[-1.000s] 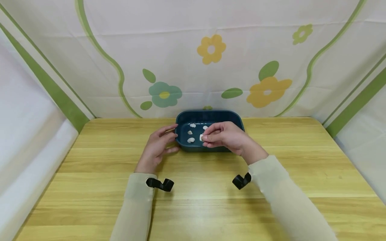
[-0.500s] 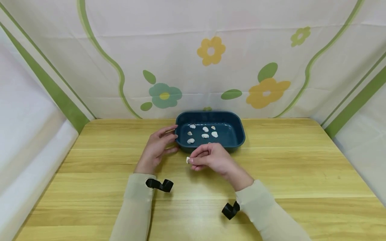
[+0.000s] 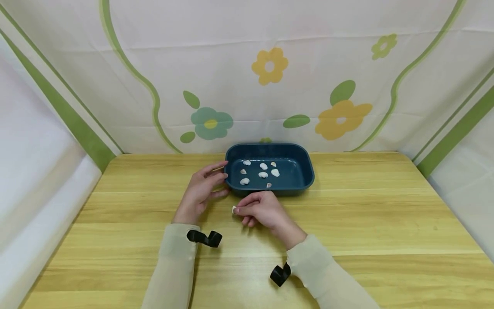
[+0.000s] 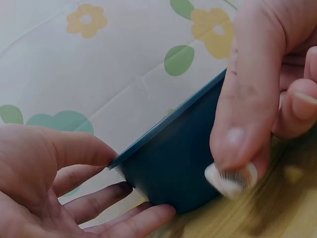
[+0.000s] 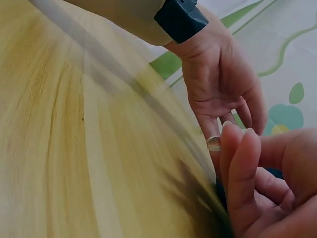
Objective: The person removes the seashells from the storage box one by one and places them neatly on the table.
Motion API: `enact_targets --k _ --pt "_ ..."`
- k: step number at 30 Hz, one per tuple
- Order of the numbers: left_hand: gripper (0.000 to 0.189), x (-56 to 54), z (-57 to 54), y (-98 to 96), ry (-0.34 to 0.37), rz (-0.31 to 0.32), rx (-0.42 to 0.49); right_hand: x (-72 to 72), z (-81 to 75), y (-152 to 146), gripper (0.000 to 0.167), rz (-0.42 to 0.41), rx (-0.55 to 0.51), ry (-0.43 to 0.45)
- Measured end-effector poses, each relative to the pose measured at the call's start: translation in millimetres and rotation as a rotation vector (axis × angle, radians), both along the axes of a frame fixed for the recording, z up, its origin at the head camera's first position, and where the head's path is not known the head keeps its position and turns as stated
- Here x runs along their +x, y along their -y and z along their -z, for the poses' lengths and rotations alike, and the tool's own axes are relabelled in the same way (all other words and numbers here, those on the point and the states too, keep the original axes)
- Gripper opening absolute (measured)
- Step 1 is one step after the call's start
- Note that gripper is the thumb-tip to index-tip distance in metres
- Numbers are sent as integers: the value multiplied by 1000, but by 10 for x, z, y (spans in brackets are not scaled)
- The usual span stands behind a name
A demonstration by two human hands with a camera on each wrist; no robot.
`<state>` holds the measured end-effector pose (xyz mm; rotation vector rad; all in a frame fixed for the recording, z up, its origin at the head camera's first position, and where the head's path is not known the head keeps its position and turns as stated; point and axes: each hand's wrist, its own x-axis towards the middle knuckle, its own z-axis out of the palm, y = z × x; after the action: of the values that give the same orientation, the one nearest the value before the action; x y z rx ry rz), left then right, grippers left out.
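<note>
A dark blue basin point(image 3: 295, 171) with rounded corners stands at the back of the table, several small white and brownish seashells point(image 3: 263, 175) spread over its floor. My left hand point(image 3: 200, 191) rests its fairly straight fingers against the basin's left end; in the left wrist view one fingertip meets the rim and others touch the outer wall. In front of the basin, my right hand point(image 3: 266, 211) pinches one seashell point(image 4: 230, 179) between thumb and fingers. That shell is white with dark ridges on one side. It sits over the table, outside the basin, just right of my left hand.
The wood-grain table point(image 3: 366, 214) reaches back to a white cloth point(image 3: 239, 86) printed with flowers, which rises close behind the basin. White cloth also hangs at both sides. A black wrist mount point(image 3: 204, 238) juts from each sleeve.
My right hand has drawn back from over the basin toward me and to the left, bringing the pinched seashell out in front. My left hand has stayed at the basin's end.
</note>
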<state>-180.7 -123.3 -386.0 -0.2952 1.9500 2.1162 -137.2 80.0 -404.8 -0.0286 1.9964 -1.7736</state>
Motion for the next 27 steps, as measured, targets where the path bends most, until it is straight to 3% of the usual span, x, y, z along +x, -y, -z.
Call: enact_targets --k 4,9,27 --pt "46 2 -5 -3 -1 3 0 -7 47 32 16 5 20 -4" --pt "44 10 14 -30 5 11 4 25 98 41 11 11 109 -72" --pt "43 8 -19 -13 7 -9 0 30 37 150 9 34 350 -258"
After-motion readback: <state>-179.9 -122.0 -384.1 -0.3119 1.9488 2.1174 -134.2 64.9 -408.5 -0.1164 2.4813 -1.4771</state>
